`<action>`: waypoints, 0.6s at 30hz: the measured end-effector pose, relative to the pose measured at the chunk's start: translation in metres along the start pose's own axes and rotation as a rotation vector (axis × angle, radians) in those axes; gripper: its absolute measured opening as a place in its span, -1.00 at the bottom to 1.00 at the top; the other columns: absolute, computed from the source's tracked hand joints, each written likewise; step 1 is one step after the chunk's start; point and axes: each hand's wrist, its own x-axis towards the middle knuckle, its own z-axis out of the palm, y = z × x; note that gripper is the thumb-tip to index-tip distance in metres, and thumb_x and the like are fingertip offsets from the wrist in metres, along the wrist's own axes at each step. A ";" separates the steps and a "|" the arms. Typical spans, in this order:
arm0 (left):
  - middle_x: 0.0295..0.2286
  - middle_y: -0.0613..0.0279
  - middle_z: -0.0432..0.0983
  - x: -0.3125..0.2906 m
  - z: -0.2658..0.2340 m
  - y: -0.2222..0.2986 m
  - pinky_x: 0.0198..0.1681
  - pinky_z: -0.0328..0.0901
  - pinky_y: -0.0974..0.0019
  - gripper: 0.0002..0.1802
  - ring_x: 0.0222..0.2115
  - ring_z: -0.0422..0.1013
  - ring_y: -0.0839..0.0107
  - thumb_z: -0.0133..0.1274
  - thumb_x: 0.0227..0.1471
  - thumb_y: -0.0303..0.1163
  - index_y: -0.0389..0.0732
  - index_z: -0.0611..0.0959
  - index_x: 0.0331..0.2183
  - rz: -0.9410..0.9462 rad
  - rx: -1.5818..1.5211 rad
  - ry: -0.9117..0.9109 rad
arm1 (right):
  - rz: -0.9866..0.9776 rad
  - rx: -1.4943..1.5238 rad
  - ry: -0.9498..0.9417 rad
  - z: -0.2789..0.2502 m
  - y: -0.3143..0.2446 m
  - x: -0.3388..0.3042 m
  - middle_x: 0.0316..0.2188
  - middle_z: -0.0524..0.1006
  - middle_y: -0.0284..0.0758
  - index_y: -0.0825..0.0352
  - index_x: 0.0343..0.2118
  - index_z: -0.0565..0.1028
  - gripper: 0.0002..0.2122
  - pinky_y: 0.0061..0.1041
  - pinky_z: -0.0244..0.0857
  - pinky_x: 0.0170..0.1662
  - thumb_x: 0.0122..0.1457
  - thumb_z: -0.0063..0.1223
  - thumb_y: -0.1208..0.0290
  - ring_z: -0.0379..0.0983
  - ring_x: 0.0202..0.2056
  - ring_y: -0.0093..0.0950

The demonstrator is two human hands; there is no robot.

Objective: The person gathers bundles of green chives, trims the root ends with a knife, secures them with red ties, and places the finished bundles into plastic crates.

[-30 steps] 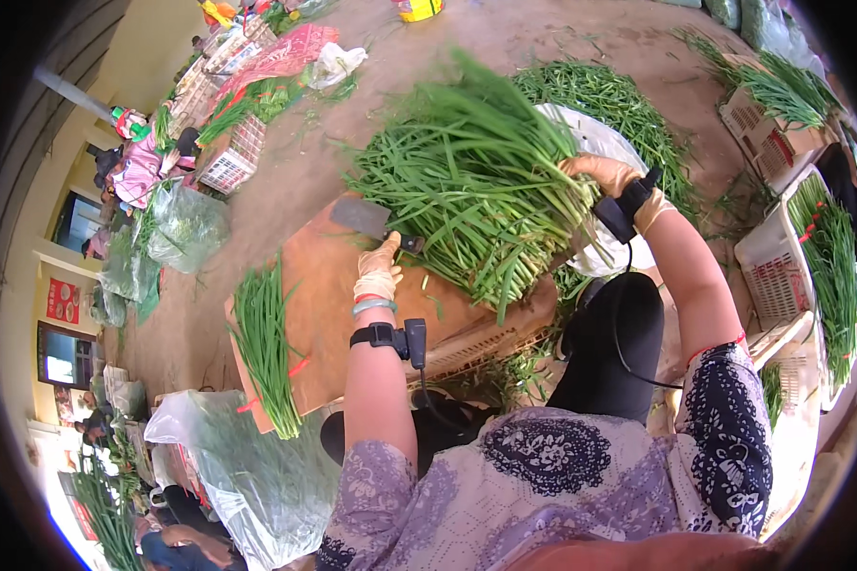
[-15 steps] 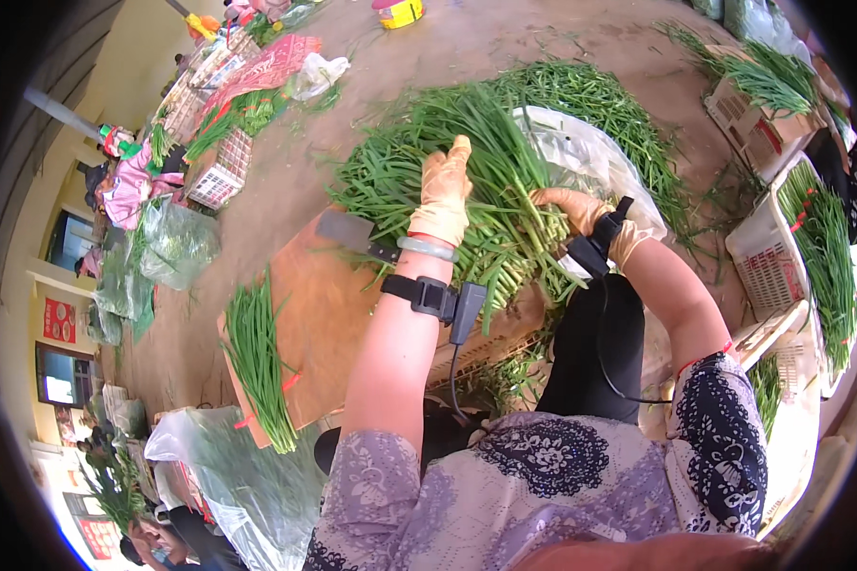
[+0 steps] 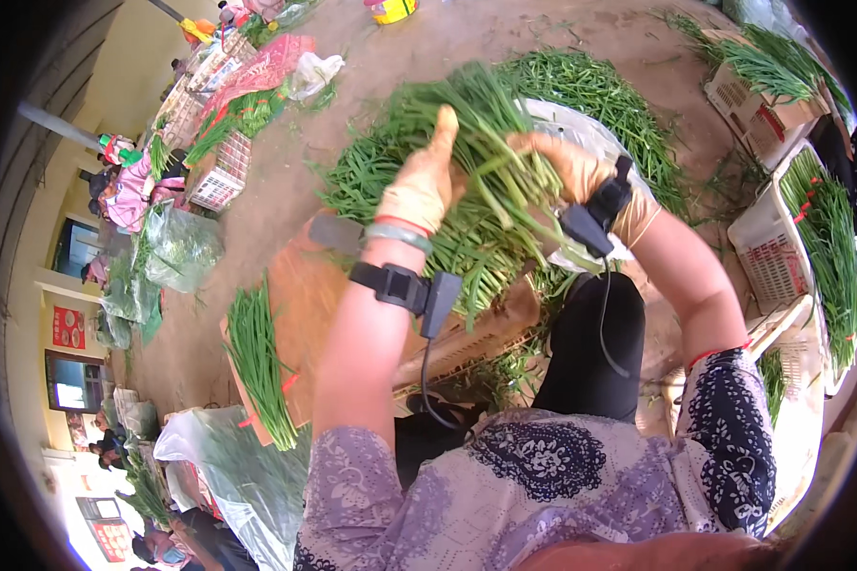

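A loose bunch of green chives (image 3: 493,143) is held up between my two gloved hands, leaves away from me and pale stem ends to the right. My left hand (image 3: 423,183) is closed round its leafy side, thumb raised. On the stem side, my right hand (image 3: 571,169) grips the bunch with curled fingers, partly hidden. Beneath lies a larger heap of chives (image 3: 367,176) on a brown board (image 3: 328,305). A broad grey blade (image 3: 336,234) rests on the board by my left wrist. At the board's left edge lies a chive bundle (image 3: 260,366) with a red tie.
More chives (image 3: 605,109) spread on the floor beyond a white plastic sheet (image 3: 567,124). White crates (image 3: 769,252) with chives stand at the right. Clear plastic bags (image 3: 248,466) lie at the lower left. Other people (image 3: 129,200) are at the far left.
Both hands have lifted the bunch off the heap and tilted it; its leaves are blurred. My left hand has shifted left, my right hand slightly up and left.
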 end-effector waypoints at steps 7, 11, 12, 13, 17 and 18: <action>-0.27 0.20 0.52 -0.072 -0.052 0.083 -0.18 0.37 0.31 -0.29 -0.27 0.43 0.39 -0.06 -0.02 0.26 -0.20 0.53 -0.12 0.482 0.162 0.067 | -0.141 -0.172 -0.133 0.135 -0.045 0.035 -0.38 0.52 -0.40 0.33 -0.13 0.42 -0.75 -0.61 0.41 -0.30 0.13 0.03 0.40 0.48 -0.37 -0.60; -0.33 0.25 0.56 -0.153 -0.076 0.094 -0.41 0.41 0.41 -0.28 -0.44 0.48 0.48 -0.28 0.10 0.25 -0.20 0.53 -0.09 0.541 0.173 0.118 | -0.196 -0.253 -0.131 0.214 -0.018 0.062 -0.39 0.55 -0.36 0.34 -0.19 0.47 -0.72 -0.62 0.40 -0.41 0.05 0.15 0.36 0.49 -0.45 -0.58; -0.32 0.24 0.56 -0.175 -0.082 0.090 -0.41 0.41 0.41 -0.25 -0.42 0.49 0.48 -0.35 0.11 0.26 -0.21 0.52 -0.08 0.573 0.206 0.088 | -0.242 -0.403 -0.003 0.231 -0.010 0.059 -0.37 0.56 -0.35 0.35 -0.18 0.48 -0.69 -0.60 0.38 -0.35 0.01 0.20 0.36 0.49 -0.42 -0.59; -0.36 0.05 0.57 -0.205 -0.089 0.087 -0.30 0.43 0.38 -0.19 -0.39 0.51 0.34 -0.33 0.10 0.27 -0.33 0.52 -0.10 0.512 0.390 0.325 | -0.308 -0.432 -0.071 0.244 0.006 0.063 -0.35 0.56 -0.35 0.36 -0.14 0.45 -0.64 -0.59 0.37 -0.30 -0.01 0.22 0.36 0.48 -0.39 -0.59; -0.25 0.08 0.52 -0.226 -0.184 -0.017 -0.16 0.34 0.32 -0.25 -0.31 0.43 0.45 -0.25 0.13 0.19 -0.31 0.40 0.02 0.551 0.166 0.440 | -0.371 -0.820 -0.030 0.274 0.091 0.093 -0.31 0.53 -0.17 0.42 0.19 0.06 -0.24 -0.47 0.34 -0.21 -0.06 0.19 0.32 0.48 -0.30 -0.33; -0.21 0.09 0.50 -0.224 -0.201 -0.054 -0.11 0.30 0.30 -0.27 -0.26 0.40 0.46 -0.20 0.13 0.16 -0.31 0.39 0.03 0.575 0.008 0.449 | -0.302 -0.940 -0.001 0.274 0.114 0.098 -0.32 0.53 -0.07 0.42 0.21 0.02 -0.21 -0.43 0.36 -0.24 -0.07 0.17 0.28 0.49 -0.32 -0.22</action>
